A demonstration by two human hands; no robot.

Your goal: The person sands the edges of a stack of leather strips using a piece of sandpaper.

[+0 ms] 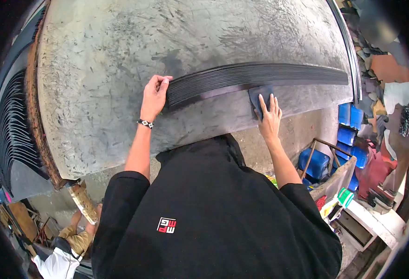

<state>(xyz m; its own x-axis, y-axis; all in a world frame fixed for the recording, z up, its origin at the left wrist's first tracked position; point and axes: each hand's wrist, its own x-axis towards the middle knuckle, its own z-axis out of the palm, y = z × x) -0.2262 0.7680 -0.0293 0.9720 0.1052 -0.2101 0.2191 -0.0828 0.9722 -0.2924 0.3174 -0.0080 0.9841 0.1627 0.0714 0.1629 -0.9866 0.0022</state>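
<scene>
A long, curved stack of thin black strips point(255, 74) lies across the grey tabletop, with its right end near the far right edge. At its left end is my left hand point(154, 96), fingers curled and thumb pressed at the upper corner of the strips. Along the near edge of the stack, my right hand point(272, 116) holds a small dark square pad point(254, 99). Its fingers stretch over the pad, and the pad's top overlaps the lowest strips. Dark smudges mark the table around the stack.
The worn grey tabletop point(102, 69) ends just before my body. At left, many black strips point(18, 125) lie fanned on another surface. Blue containers point(314, 162) and scrap pieces point(390, 69) fill the right side. A seated person point(62, 260) is at lower left.
</scene>
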